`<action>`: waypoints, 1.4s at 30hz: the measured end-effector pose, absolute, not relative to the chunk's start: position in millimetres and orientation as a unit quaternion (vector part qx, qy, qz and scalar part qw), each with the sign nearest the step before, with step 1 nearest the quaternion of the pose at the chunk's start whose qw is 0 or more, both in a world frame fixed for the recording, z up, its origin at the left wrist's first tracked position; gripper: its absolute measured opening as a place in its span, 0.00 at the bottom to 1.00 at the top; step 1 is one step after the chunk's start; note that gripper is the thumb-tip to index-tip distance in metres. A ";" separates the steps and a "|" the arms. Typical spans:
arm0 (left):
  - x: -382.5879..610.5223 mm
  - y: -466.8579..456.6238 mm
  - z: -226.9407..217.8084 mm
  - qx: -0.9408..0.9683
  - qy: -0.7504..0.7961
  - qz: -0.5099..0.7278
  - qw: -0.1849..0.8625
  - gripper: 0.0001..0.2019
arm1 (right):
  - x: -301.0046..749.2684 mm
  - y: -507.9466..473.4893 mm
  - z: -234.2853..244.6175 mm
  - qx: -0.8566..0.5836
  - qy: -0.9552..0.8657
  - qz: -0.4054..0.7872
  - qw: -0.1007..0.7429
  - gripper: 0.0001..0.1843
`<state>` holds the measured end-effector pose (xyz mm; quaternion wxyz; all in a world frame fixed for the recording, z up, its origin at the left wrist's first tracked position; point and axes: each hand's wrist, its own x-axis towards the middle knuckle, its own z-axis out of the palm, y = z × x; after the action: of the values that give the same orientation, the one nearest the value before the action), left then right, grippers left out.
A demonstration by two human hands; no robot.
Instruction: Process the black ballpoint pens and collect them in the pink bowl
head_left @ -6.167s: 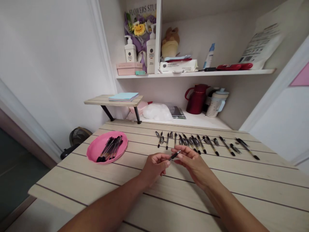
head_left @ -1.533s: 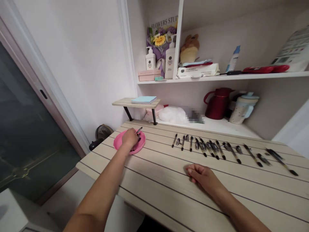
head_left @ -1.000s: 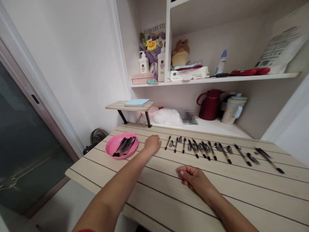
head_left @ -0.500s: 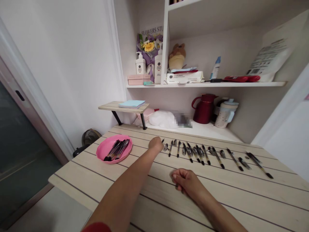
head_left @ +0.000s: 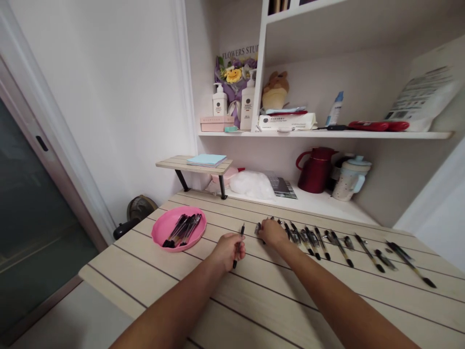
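Observation:
My left hand is closed around an uncapped black pen, held nearly upright with its writing tip pointing up and away. To the right, my right hand reaches down to the left end of a row of pens, fingers bent together. A clear pen cap lies right at its fingertips; whether they grip it is hidden. Loose pens, such as one pen, and loose caps, such as one cap, spread rightward. Several black pens lie in a pink dish on the left.
A small wooden riser with a light blue paper pad stands behind the dish. Along the back are a white fluffy bundle, a red jug and a pale tumbler. A loaded shelf overhangs them.
My left hand has picked up the leftmost pen and drawn it back toward me. My right hand has moved forward to the left end of the row. The view has shifted slightly.

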<state>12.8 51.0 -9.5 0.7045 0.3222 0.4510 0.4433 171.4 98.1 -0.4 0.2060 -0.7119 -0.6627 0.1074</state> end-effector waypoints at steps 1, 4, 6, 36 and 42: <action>12.4 48.3 -11.3 0.326 0.448 0.445 0.704 0.09 | 169.5 99.9 -3.0 -0.716 -0.658 0.108 0.207 0.09; 14.7 43.9 -14.7 0.355 0.445 0.444 0.692 0.12 | 169.5 103.4 -5.3 -0.721 -0.645 0.115 0.225 0.09; 15.9 43.0 -15.3 0.376 0.441 0.437 0.688 0.12 | 173.6 102.8 -3.5 -0.718 -0.638 0.129 0.246 0.08; 25.2 23.3 -6.5 0.509 0.417 0.352 0.666 0.09 | 180.5 21.6 0.2 -0.444 -0.293 0.564 0.631 0.17; 25.0 22.2 -5.0 0.502 0.410 0.366 0.668 0.09 | 176.1 19.3 -0.7 -0.451 -0.301 0.562 0.625 0.17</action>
<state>25.0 22.2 -5.0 0.6680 0.5021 0.4099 0.3656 176.1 19.3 -0.7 0.6254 -0.4508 -0.3006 0.5615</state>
